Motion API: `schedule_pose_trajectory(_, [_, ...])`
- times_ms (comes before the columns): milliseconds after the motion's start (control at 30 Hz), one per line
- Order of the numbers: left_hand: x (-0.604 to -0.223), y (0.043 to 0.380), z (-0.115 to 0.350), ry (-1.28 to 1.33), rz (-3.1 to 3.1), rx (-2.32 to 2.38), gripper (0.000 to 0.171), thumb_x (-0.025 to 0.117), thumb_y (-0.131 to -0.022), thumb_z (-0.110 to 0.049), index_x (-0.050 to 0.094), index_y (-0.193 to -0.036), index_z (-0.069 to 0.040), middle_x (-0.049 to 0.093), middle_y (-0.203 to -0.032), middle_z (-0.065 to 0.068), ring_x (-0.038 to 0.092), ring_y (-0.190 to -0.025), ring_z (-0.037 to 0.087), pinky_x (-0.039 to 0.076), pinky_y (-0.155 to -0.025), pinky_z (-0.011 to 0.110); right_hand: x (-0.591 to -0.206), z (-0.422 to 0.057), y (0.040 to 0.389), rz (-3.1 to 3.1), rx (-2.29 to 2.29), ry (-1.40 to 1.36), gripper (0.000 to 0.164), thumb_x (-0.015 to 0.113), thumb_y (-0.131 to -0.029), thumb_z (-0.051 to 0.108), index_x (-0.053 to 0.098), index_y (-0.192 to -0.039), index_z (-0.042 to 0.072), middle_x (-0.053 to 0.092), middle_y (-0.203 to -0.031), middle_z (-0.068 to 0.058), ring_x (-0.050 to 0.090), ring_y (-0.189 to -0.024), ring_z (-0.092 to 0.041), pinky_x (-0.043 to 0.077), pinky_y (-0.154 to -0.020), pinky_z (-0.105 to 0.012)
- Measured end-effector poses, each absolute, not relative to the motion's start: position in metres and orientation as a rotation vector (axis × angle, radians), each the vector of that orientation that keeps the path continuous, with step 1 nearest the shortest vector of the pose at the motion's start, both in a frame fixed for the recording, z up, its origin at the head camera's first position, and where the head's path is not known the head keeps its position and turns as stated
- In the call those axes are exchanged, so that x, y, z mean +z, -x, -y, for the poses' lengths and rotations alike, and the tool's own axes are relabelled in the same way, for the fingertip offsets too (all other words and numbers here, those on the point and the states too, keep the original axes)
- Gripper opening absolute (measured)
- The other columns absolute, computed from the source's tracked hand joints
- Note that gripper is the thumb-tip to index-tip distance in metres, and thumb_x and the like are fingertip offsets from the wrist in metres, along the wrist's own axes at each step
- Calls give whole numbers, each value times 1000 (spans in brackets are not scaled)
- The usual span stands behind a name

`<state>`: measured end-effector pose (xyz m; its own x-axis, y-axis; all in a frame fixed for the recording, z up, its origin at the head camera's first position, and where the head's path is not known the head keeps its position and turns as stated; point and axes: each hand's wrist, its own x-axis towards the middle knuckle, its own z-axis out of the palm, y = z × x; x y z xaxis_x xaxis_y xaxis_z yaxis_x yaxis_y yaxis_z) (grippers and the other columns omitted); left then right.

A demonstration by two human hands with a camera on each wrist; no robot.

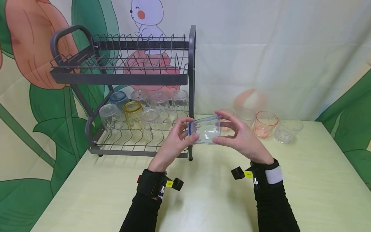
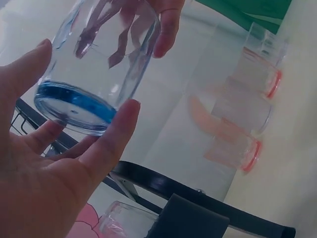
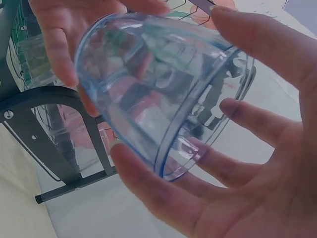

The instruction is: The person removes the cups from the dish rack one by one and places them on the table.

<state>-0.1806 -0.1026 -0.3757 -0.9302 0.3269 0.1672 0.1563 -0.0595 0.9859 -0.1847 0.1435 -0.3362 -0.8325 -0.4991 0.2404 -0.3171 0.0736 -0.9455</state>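
A clear glass cup (image 1: 205, 130) with a blue-tinted base lies on its side in the air between both hands, in front of the rack's right end. My left hand (image 1: 177, 137) grips it at the blue base, thumb on the near side and fingers behind. At the rim end, my right hand (image 1: 242, 137) holds it between thumb and fingers. The left wrist view shows the thick blue base of the glass (image 2: 74, 101) between the left fingertips. In the right wrist view the rim of the glass (image 3: 183, 126) faces the right palm.
A dark two-tier dish rack (image 1: 121, 79) stands at the left. Upside-down glasses fill part of its lower tier, including a yellow one (image 1: 133, 114) and a blue one (image 1: 118, 97). Right of the hands, a red-rimmed glass (image 1: 265, 125) and a clear glass (image 1: 287, 130) stand on the table (image 1: 214, 190).
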Motion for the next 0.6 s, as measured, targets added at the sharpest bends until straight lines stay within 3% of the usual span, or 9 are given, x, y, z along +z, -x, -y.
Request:
schedule_pose_trajectory(133, [-376,180,103,-519,-2153,2072,60,73,-90,-33,43,-142,-21,43,-141,3,48,-129,18,46,-101,43,-337,-148,185,-2193,-1854,798,73,78,-85,10,42,-147,22,45,-138,-11,45,-126,-31,57,-85,-41])
schedule_pose_trajectory(400, [-373,181,108,-489,-2243,1995,59,72,-91,-29,46,-143,-22,46,-140,-3,49,-127,17,48,-99,42,-336,-159,186,-2223,-1832,757,73,78,-85,12,42,-148,24,42,-141,-8,44,-127,-31,56,-86,-38])
schedule_pose_trajectory(600, [-369,182,117,-492,-2294,1946,57,70,-92,-33,47,-142,-20,49,-141,1,49,-127,16,47,-99,44,-337,-165,189,-2269,-1816,705,74,78,-85,13,41,-148,25,40,-144,-5,45,-127,-29,56,-86,-37])
